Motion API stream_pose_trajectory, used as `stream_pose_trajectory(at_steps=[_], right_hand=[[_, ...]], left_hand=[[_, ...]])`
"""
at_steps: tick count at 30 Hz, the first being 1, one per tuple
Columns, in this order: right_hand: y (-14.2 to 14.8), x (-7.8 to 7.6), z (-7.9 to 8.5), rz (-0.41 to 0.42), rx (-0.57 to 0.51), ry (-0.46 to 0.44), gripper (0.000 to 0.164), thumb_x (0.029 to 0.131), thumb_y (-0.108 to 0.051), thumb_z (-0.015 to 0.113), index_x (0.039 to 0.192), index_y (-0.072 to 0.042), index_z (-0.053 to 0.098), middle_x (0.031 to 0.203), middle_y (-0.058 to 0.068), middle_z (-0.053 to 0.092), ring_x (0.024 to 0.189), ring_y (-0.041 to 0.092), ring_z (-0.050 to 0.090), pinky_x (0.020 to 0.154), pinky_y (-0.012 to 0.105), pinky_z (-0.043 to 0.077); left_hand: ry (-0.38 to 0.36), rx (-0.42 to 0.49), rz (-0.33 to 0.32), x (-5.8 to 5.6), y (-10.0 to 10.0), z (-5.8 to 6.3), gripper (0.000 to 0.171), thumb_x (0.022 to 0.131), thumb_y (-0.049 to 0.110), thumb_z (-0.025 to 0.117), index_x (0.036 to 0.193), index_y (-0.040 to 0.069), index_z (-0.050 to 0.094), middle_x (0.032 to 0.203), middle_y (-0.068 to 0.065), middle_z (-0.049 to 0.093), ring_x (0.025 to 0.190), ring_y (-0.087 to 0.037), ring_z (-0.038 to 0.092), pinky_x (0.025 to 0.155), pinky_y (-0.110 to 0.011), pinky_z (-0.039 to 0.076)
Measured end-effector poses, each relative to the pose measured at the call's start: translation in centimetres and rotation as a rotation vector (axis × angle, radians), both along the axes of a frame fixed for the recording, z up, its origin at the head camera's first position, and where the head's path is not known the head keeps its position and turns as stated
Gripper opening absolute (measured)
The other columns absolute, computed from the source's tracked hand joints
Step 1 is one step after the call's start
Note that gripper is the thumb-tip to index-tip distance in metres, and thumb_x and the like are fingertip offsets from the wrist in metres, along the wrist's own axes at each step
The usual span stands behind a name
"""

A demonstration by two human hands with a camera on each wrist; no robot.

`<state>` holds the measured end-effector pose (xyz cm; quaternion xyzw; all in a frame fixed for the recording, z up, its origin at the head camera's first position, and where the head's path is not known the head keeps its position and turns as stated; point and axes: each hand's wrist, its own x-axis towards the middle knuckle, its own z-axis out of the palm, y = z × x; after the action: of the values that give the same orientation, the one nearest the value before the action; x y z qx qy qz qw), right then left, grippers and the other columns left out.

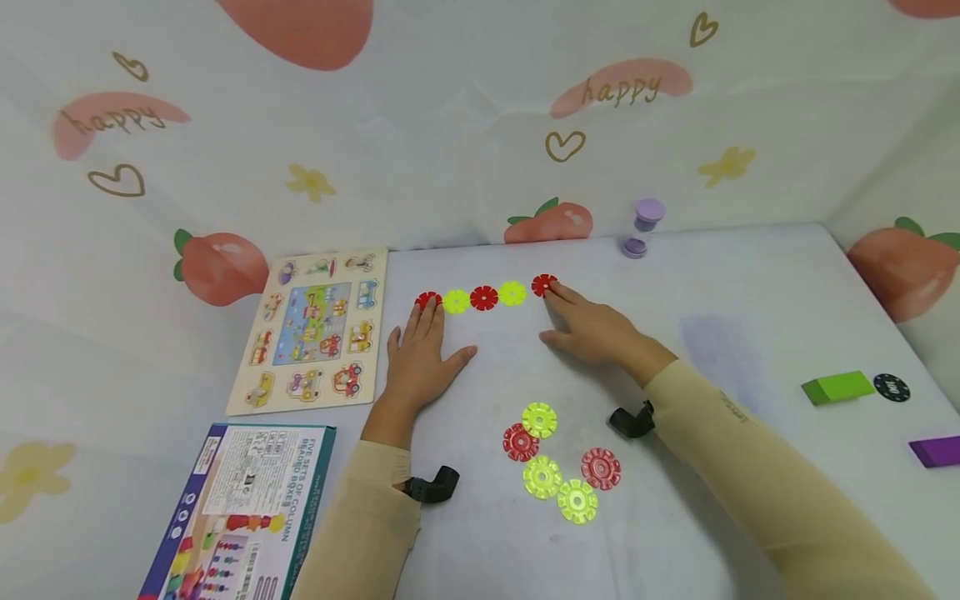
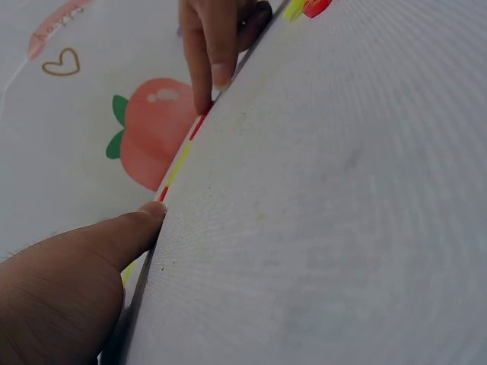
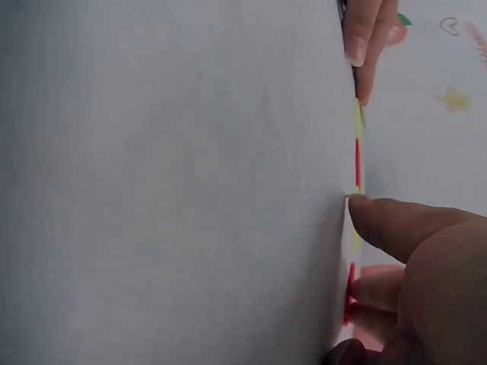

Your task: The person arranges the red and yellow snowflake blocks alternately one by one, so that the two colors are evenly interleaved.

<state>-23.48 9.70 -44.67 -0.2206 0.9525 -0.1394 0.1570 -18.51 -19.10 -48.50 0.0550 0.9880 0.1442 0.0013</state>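
Note:
A row of flat notched plastic discs, red and yellow-green by turns, lies at the back of the white table. My left hand [image 1: 421, 358] rests its fingertips on the red disc [image 1: 427, 297] at the row's left end, thumb spread aside. Beside that one come a yellow-green disc [image 1: 456, 302], a red disc [image 1: 483, 298] and another yellow-green disc [image 1: 512, 293]. Past a small gap, the fingertips of my right hand [image 1: 596, 329] touch the right-hand red disc [image 3: 351, 293], seen edge-on in the right wrist view. Both hands have their fingers extended.
Nearer me lie loose discs, among them a red one [image 1: 601, 468] and a yellow-green one [image 1: 577, 502]. A wooden picture puzzle [image 1: 379, 333] and a box [image 1: 251, 475] are at left. A purple hourglass [image 1: 645, 218], green block [image 1: 837, 387], black chip [image 1: 892, 387] and purple block [image 1: 937, 452] stand rightward.

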Motion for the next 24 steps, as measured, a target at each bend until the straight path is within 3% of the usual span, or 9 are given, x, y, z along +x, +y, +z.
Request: stream_pose_trajectory(at_steps=[4,11,24], right_hand=[[-0.7,-0.5,0.2,0.008,0.038,-0.002,0.082,0.091,-0.054,0.056,0.154,-0.015,0.020,0.160,0.004,0.009,0.142,0.026,0.018,0.105,0.048,0.032],[-1.3,-0.8,0.7,-0.006,0.062,0.019,0.078,0.089,-0.052,0.060,0.152,-0.016,0.029,0.159,0.006,0.008,0.132,0.038,0.033,0.096,0.053,0.040],[-0.7,-0.5,0.3,0.018,0.033,0.041,0.073,0.090,-0.049,0.060,0.151,-0.022,0.031,0.157,0.010,0.017,0.129,0.040,0.038,0.096,0.057,0.038]], left_hand=[[0.005,-0.006,0.002,-0.1,0.0,0.0,0.097,0.084,0.073,0.044,0.154,0.012,0.017,0.159,-0.003,0.010,0.144,-0.023,-0.001,0.109,-0.057,0.004],[0.001,-0.001,0.000,0.0,0.0,-0.1,0.097,0.084,0.073,0.045,0.154,0.013,0.016,0.159,-0.003,0.009,0.144,-0.023,-0.002,0.109,-0.057,0.003],[-0.001,0.005,-0.003,0.0,0.1,0.3,0.095,0.085,0.069,0.048,0.154,0.011,0.017,0.159,-0.004,0.011,0.144,-0.024,0.000,0.108,-0.057,0.004]])
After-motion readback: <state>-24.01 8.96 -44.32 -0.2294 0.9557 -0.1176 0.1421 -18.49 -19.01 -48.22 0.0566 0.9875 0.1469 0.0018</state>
